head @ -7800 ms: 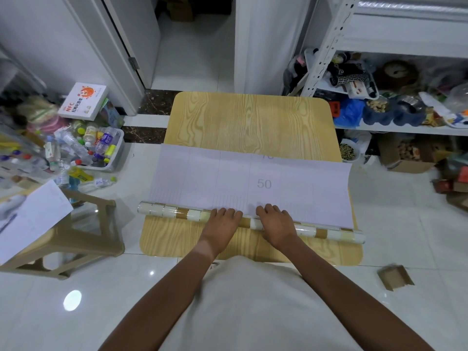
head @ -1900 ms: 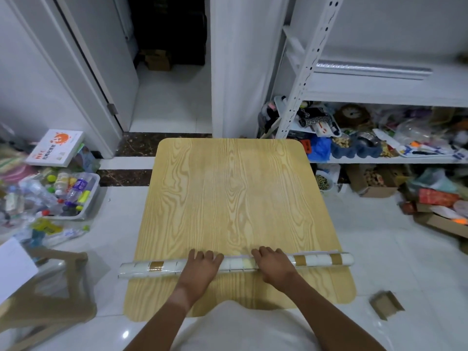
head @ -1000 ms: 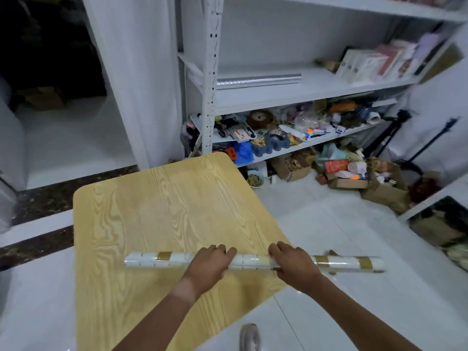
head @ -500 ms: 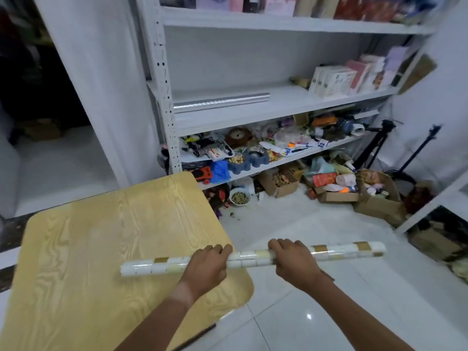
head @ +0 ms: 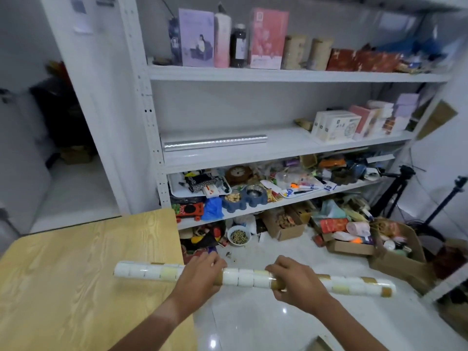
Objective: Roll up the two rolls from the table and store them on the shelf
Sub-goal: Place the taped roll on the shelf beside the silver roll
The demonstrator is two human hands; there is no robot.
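both hands, left hand [head: 202, 273] and right hand [head: 295, 283], grip the tile-pattern roll [head: 240, 276] low in the frame facing the shelf [head: 291, 148]; loose grip may let it unwind, or its long ends could clip the silver roll [head: 215, 142].

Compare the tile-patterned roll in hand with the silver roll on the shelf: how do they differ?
The white-and-gold tile-patterned roll is held in the air by the left hand and right hand; the shiny silver roll lies on the white shelf. The patterned roll looks longer here. Both are fully rolled and roughly horizontal.
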